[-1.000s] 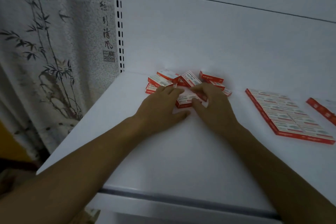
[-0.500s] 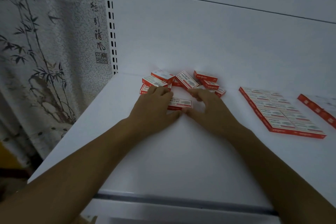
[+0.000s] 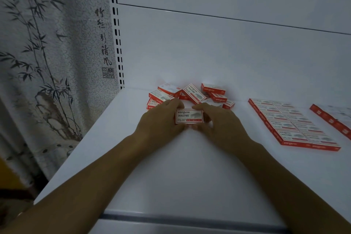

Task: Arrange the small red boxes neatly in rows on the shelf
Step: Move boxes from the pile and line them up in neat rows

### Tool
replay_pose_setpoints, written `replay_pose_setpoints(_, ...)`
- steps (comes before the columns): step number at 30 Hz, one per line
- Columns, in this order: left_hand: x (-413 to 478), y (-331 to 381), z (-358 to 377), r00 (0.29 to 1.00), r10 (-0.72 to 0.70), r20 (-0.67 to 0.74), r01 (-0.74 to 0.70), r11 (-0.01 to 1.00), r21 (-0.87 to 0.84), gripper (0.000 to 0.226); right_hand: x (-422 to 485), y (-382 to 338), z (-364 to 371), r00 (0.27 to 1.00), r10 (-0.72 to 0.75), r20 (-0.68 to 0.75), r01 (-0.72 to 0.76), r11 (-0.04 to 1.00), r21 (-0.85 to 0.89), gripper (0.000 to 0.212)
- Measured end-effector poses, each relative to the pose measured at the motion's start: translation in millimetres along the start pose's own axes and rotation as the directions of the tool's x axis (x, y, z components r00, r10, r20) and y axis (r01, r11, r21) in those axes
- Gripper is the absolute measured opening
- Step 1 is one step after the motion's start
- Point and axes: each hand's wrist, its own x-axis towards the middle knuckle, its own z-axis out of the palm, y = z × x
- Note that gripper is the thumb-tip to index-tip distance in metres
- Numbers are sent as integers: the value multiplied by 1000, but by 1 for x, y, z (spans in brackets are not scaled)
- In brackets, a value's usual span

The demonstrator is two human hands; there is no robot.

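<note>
Head view: left hand [image 3: 161,122] and right hand [image 3: 223,125] together pinch one red box [image 3: 189,117].

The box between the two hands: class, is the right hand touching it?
Touching. The head view shows the right hand pinching the box at its right end, with no gap; the left hand grips the other end.

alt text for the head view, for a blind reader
A person's left hand and right hand hold one small red-and-white cardboard box between them at a white metal shelf. A jumbled pile of matching boxes lies behind it, a neat flat block of boxes to the right, a bamboo-print curtain at left.
</note>
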Motion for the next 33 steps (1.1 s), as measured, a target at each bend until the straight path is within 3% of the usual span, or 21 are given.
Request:
replay_pose_setpoints(9, -2, 7, -1, 998, -19, -56, 13, 994, -108, 74, 4, 8, 0, 980, 34, -195, -32, 999, 17, 51)
replay_pose_setpoints(14, -5, 8, 0, 997, -28, -68, 20, 993, -120, 77, 10, 9, -27, 988, -30, -151, 9, 991, -135, 51)
replay_pose_setpoints(19, -8, 11, 1, 993, 90, -76, -94, 994, -63, 74, 10, 22, -76, 990, -90, -110, 57, 959, -279, 41)
replay_pose_setpoints(26, 23, 64, 11, 964, 263, 41, -265, 963, 57, 69, -23, 85, -109, 996, -17, -87, -9, 956, -293, 44)
replay_pose_setpoints(29, 40, 96, 28, 956, 285, 64, -288, 957, 33, 67, -38, 118, -121, 995, 30, -97, -58, 952, -300, 46)
replay_pose_setpoints(33, 50, 133, 62, 938, 277, 208, -292, 955, 45, 68, -54, 163, -131, 991, 128, -34, -132, 945, -298, 49)
